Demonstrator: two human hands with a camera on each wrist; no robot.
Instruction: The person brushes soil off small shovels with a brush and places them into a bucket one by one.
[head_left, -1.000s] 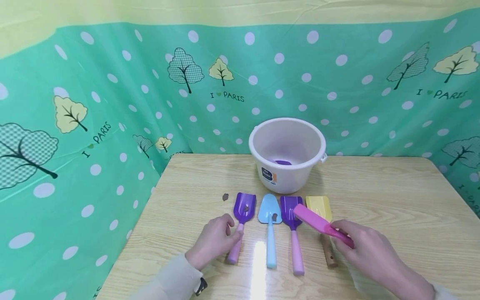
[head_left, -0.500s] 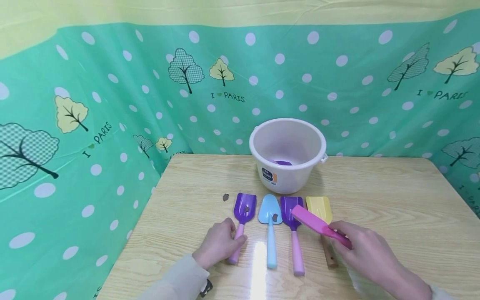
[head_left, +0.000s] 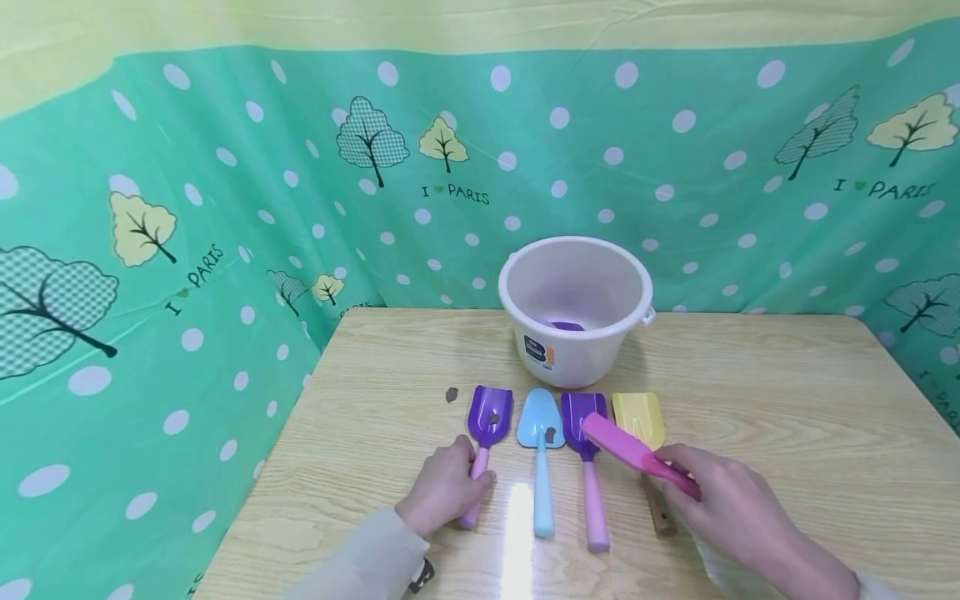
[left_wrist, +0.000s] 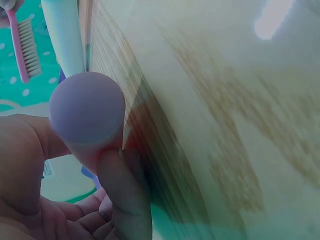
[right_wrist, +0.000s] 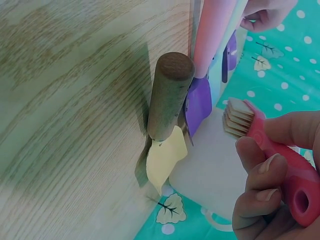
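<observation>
My left hand (head_left: 442, 486) pinches the pink handle of the leftmost purple toy shovel (head_left: 483, 408), which lies on the table. In the left wrist view, thumb and fingertips are on either side of the handle's round end (left_wrist: 87, 107). My right hand (head_left: 727, 496) grips a pink brush (head_left: 622, 442), raised above the second purple shovel (head_left: 592, 504) and the yellow shovel (head_left: 641, 408). Pale bristles (right_wrist: 236, 119) show in the right wrist view. A light blue shovel (head_left: 542, 492) lies between the purple ones. Small dark flakes sit on the left purple blade and the blue blade.
A white bucket (head_left: 574, 358) stands behind the shovels, with something purple (head_left: 566, 326) inside. Another dark flake (head_left: 452, 394) lies on the wooden table (head_left: 787, 392) at the left. A green dotted cloth (head_left: 525, 192) hangs behind and to the left.
My left hand has moved slightly right and closed its fingers on the left purple shovel's handle. The brush in my right hand has shifted a little to the left.
</observation>
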